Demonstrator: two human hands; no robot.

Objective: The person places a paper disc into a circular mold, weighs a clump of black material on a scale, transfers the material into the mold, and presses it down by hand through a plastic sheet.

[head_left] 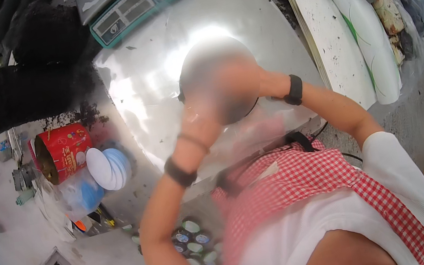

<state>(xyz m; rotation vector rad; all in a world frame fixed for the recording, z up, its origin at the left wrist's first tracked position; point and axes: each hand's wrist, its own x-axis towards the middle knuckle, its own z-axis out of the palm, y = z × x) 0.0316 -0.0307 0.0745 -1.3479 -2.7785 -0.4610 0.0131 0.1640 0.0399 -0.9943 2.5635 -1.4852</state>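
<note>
Above the shiny metal sheet [272, 25], my two hands come together at a dark round thing [234, 107]. Heavy blur hides what kind of thing it is. My left hand [202, 114] is at its lower left side, and a dark band circles that wrist. From the right, my right hand [246, 78] reaches over it, also with a dark band at the wrist. The fingers of both hands are smeared, so their grip does not show.
A teal-edged scale [147, 5] stands at the far edge. On the left are a dark, soil-like mass [30, 96], a red container [70, 149] and pale stacked discs [110, 167]. White sheets [324, 27] lie right; several small round containers [194, 240] sit low, beside my left arm.
</note>
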